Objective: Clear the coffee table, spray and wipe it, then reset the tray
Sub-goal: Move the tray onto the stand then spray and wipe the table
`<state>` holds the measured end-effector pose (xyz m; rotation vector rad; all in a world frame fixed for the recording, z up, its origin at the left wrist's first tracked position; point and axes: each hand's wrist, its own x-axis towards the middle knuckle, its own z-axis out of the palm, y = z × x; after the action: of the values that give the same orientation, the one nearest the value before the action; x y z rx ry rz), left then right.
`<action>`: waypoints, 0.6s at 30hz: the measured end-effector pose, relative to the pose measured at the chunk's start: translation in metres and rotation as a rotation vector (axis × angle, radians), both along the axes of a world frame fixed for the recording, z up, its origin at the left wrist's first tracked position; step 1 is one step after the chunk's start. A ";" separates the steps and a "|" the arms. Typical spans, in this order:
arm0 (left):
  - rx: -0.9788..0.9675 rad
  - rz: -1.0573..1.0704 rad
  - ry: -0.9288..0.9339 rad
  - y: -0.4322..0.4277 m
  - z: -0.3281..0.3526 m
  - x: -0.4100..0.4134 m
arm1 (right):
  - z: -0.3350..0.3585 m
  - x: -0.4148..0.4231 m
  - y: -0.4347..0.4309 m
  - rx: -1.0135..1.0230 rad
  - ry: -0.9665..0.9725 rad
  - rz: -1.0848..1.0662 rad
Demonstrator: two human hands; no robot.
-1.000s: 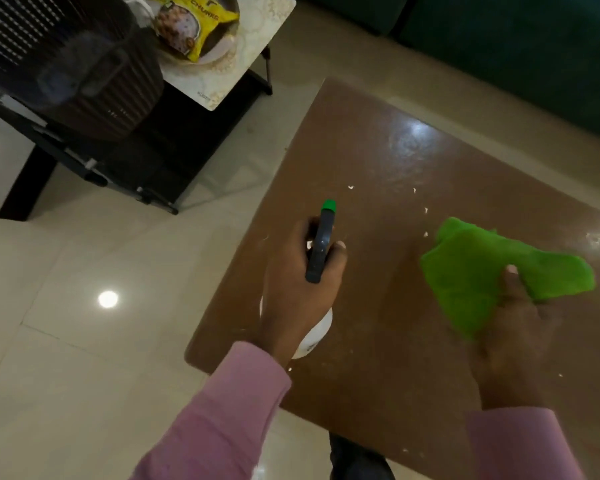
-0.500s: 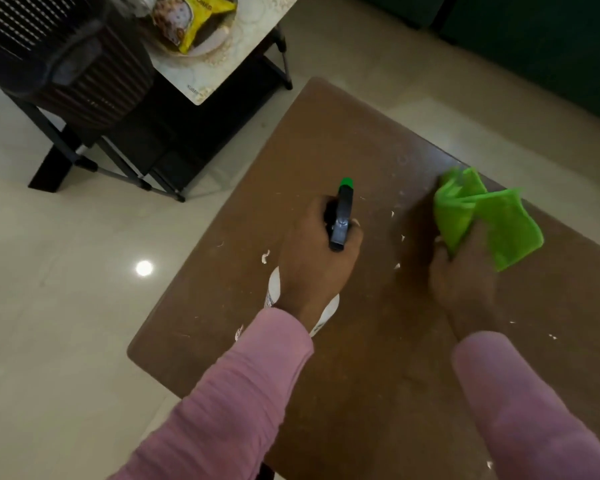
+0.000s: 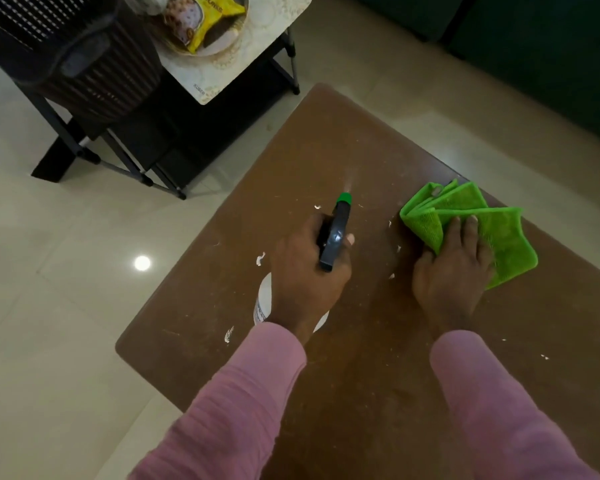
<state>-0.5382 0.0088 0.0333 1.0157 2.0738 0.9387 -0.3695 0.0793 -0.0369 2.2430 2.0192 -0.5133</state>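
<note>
My left hand grips a spray bottle with a white body, dark trigger head and green nozzle, held above the brown coffee table. A faint mist hangs just past the nozzle. My right hand lies flat on a folded green cloth and presses it onto the tabletop to the right of the bottle. Small white scraps are scattered on the table around both hands.
A side table with a patterned top stands at the upper left and carries a tray with a yellow snack packet. Beside it stands a dark ribbed basket. A dark green sofa runs along the far right. Pale floor tiles surround the table.
My right hand has come down with the green cloth and now presses it flat on the table. The view has shifted, and a spray mist shows at the nozzle.
</note>
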 end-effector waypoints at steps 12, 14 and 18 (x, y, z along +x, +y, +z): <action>-0.041 0.142 -0.129 -0.042 0.017 -0.020 | -0.013 -0.065 0.043 0.004 0.079 0.070; 0.010 0.165 0.000 -0.052 0.020 -0.014 | -0.015 -0.085 0.045 -0.007 0.067 0.313; 0.058 0.244 -0.090 -0.066 0.016 0.004 | -0.015 -0.077 0.020 -0.040 0.093 0.889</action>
<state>-0.5338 -0.0570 0.0496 0.7443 2.1376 1.1506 -0.4463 0.0993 -0.0523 1.0939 2.6943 -0.5328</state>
